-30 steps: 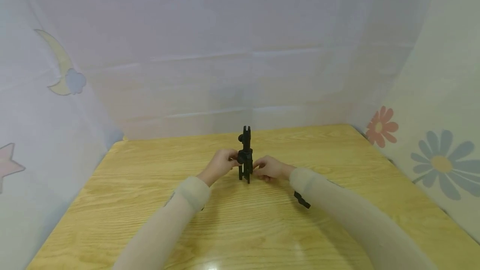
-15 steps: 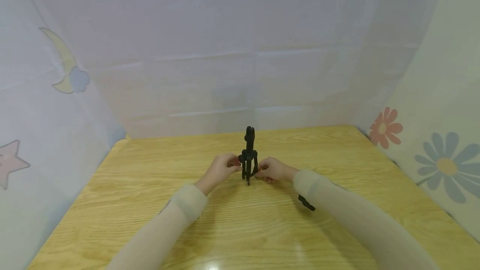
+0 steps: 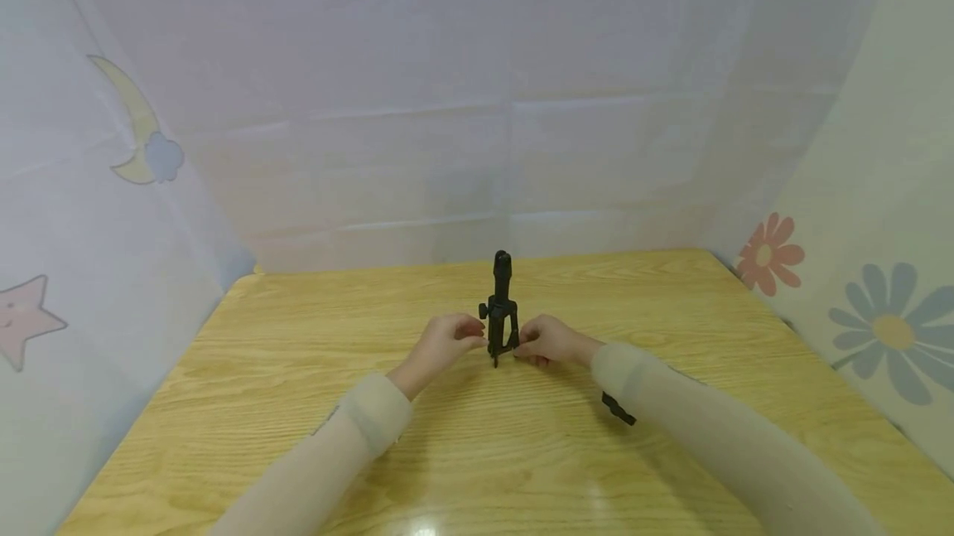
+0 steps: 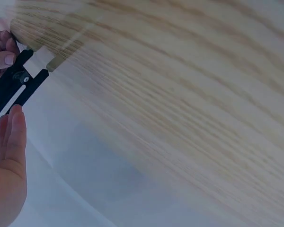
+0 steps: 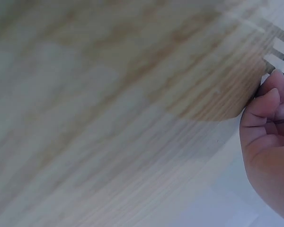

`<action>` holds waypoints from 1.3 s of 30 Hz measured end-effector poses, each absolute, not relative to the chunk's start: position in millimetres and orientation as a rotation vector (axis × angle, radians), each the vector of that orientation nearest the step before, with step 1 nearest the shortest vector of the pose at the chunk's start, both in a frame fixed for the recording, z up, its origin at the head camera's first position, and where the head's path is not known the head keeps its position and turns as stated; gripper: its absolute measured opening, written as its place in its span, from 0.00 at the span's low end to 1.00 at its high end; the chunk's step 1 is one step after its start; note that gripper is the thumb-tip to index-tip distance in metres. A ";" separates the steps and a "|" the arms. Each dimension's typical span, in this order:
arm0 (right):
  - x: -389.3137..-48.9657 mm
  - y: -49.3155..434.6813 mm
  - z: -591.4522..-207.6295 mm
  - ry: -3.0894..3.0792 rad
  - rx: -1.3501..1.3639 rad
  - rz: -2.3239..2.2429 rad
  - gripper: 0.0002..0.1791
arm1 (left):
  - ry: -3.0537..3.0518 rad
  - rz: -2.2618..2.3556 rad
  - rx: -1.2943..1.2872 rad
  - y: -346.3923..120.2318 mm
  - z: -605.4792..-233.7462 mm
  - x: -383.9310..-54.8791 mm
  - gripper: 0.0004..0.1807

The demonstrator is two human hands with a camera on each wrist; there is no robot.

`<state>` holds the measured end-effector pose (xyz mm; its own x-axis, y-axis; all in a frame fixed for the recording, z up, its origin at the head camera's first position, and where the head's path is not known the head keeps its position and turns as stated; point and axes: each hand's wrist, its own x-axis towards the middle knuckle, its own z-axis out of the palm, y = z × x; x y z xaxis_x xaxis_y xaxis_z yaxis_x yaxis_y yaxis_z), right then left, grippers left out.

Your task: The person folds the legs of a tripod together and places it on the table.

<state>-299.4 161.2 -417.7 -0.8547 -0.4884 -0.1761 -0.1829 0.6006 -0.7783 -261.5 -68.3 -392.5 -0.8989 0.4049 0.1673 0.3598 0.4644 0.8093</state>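
- Currently, from my remote seat, I have a small black tripod upright on the wooden table, near the far edge, and I take it as my landmark for everything else.
- On the tripod's left side, I see a round knob sticking out.
- Just left of the tripod, I see the left hand, its fingers extended and not wrapped round anything; they reach the near side of a leg, but I cannot tell whether they press on it.
- Just right of the tripod, I see the right hand, bent fingers and thumb pinching a leg low down, close to the foot.
- Nearer to me than the tripod, pale sleeves cover both forearms: the left sleeve and the right sleeve.
- To the tripod's right and nearer to me, I spot a small black piece beside the right sleeve; I cannot tell whether it lies on the table or hangs from the arm.
- Behind the tripod, I see a pale sheet.
- Well to the tripod's left, I see a printed moon and star; well to its right, a red flower and a blue flower.
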 end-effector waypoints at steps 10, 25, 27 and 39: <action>-290.2 160.1 -420.4 2.430 -0.569 -1.189 0.12 | 2.700 1.419 0.693 -57.5 -390.2 -256.4 0.10; -289.1 159.0 -424.0 2.372 -0.714 -1.147 0.08 | 2.817 1.472 0.716 -55.6 -390.4 -257.3 0.05; -289.6 159.1 -423.2 2.359 -0.736 -1.141 0.07 | 2.809 1.482 0.745 -56.7 -390.2 -257.6 0.06; -295.1 150.4 -421.9 2.296 -0.781 -1.080 0.05 | 2.735 1.531 0.737 -60.1 -390.8 -267.2 0.06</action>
